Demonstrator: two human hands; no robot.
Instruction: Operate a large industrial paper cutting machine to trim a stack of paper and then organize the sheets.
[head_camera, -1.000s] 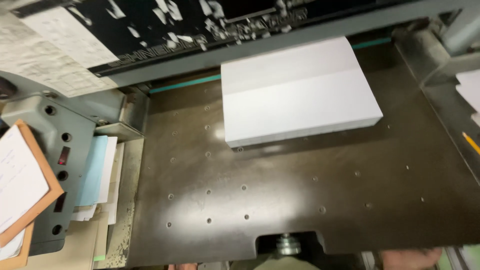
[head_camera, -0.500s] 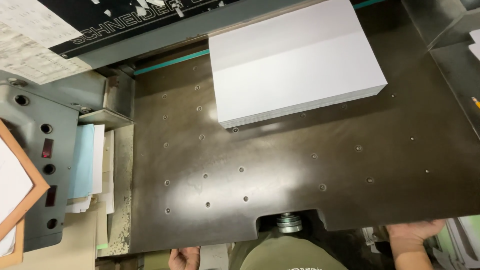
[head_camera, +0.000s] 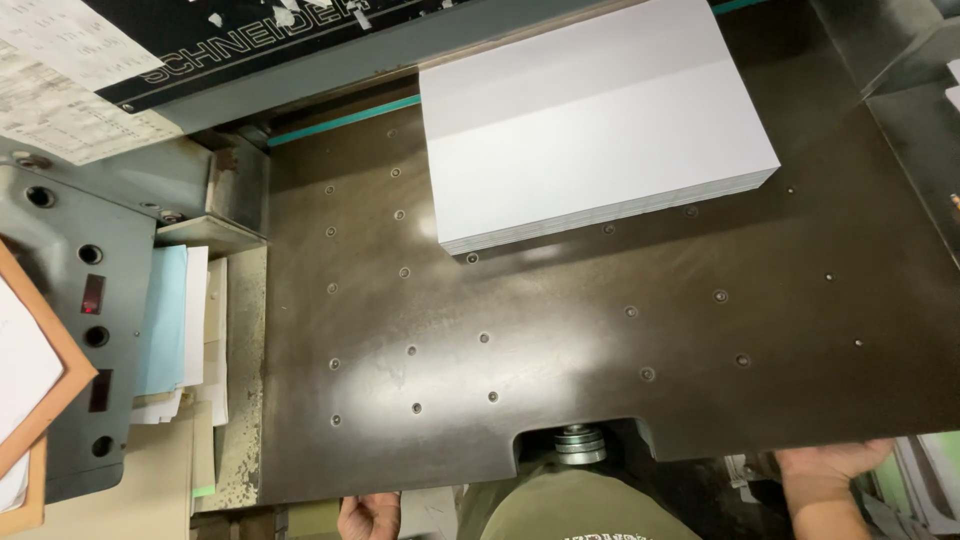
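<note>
- Left hand (head_camera: 370, 515): at the near edge of the table (head_camera: 560, 330), below its front rim, left of the person's torso. Only part of the hand shows; it holds nothing visible, and whether the fingers are spread or curled cannot be told.
- Right hand (head_camera: 830, 462): at the near right edge of the table, pressed against the underside of the rim. Fingers are hidden under the plate; grip cannot be told.
- Paper stack (head_camera: 590, 120): 1 white stack lying flat on the far half of the table, its far edge under the cutter bar (head_camera: 330, 45), well apart from both hands.
- Table: dark metal plate dotted with small holes, with a notch in the near edge over a round metal knob (head_camera: 578, 443).
- Control panel (head_camera: 75, 330): grey, to the left, with loose sheets (head_camera: 175, 325) just beside it.
</note>
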